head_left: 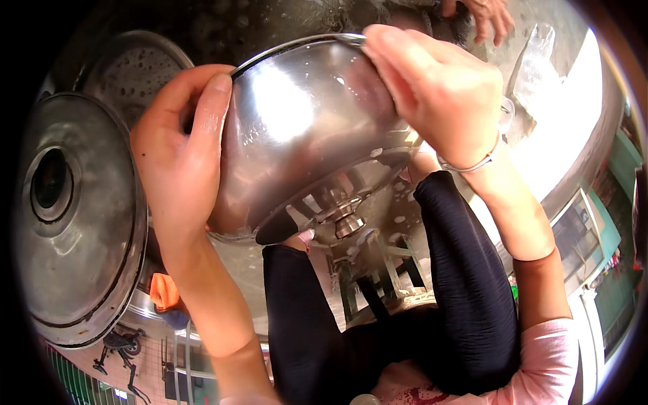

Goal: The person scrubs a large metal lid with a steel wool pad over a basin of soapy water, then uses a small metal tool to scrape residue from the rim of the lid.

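Observation:
A shiny stainless-steel pot-like vessel (pixel 304 121) is tilted above my knees, its rounded outer wall toward me. A small metal knob (pixel 349 219) shows at its lower side; whether it belongs to the base or a lid I cannot tell. My left hand (pixel 182 142) grips the left side near the rim, thumb against the outer wall. At the upper right of the rim, my right hand (pixel 439 94) is closed over the edge, with its fingertips partly hidden. Wet streaks and a few suds cling to the metal. The inside is hidden from view.
Left stands a large dull metal lid (pixel 88 229), with a round metal pan (pixel 142 67) holding suds behind it. An orange cloth (pixel 164 291) hangs below. Another person's hand (pixel 482 17) and a clear plastic bottle (pixel 536 67) are far right. A stool (pixel 385 270) stands between my legs.

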`<state>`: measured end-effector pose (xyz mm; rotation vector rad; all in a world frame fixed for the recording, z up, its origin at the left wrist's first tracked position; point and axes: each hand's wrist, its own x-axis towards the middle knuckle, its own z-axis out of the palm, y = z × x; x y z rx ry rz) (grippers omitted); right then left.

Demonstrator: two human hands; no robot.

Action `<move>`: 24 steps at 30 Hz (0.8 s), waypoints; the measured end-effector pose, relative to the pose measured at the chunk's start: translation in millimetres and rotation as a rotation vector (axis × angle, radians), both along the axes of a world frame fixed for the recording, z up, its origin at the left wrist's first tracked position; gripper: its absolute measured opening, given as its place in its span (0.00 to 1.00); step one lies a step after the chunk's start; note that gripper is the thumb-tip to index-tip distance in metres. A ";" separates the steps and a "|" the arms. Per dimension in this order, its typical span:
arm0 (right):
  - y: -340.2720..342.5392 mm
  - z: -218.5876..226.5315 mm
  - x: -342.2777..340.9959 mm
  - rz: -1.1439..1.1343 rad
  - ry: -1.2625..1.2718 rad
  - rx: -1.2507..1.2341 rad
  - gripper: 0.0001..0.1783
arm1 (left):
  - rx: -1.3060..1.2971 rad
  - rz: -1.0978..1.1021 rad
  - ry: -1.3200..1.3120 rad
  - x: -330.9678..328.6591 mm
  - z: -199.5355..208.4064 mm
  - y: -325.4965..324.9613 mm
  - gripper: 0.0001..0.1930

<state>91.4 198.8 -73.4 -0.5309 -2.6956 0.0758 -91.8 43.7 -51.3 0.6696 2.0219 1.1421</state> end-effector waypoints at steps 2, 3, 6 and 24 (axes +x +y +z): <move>-1.0 4.0 -2.4 0.012 -0.014 0.039 0.06 | -0.043 0.000 -0.005 -3.1 -0.2 -1.2 0.09; -3.9 4.0 0.8 0.001 -0.019 -0.028 0.06 | -0.042 0.003 -0.003 -2.3 -0.9 -2.4 0.09; 0.2 -2.7 11.9 -0.012 0.007 -0.117 0.05 | -0.051 0.005 0.020 0.3 -0.9 -3.5 0.09; -3.9 13.7 -20.4 0.062 0.020 -0.165 0.03 | 0.062 -0.094 -0.051 3.2 7.5 10.0 0.06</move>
